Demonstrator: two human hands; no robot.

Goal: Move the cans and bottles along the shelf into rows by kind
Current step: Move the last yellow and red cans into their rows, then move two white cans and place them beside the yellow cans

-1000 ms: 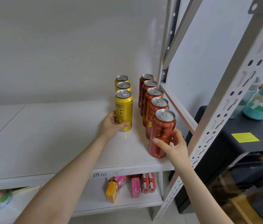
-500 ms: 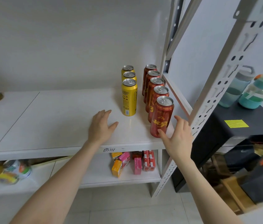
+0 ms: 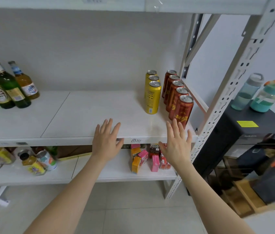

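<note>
White metal shelving stood against a pale wall, and the middle shelf (image 3: 82,115) carried everything the task concerned. Toward its right end, three yellow cans (image 3: 152,98) stood upright in a file running from back to front. Just beside them five red cans (image 3: 180,107) made a longer file along the right edge, next to the perforated upright post (image 3: 217,107). Well apart from these, at the left end, glass bottles (image 3: 6,88) stood bunched together rather than in a row.

Both hands were empty, with fingers straight and spread. The left hand (image 3: 106,141) was over the front edge near its middle. The right hand (image 3: 175,144) was over the front edge toward the right corner, fingertips close to the foremost red can; whether they touched it could not be told.

The cans looked stiff-walled and smooth, so probably a little slippery. If full, they would be moderately heavy and stable enough to slide. A grasp round the mid-body seemed best.

The bottles appeared to be what remained to sort. They were likely heavier, breakable and top-heavy. A hold round the body below the shoulder would probably be safer than the neck, keeping them from knocking together.
</note>
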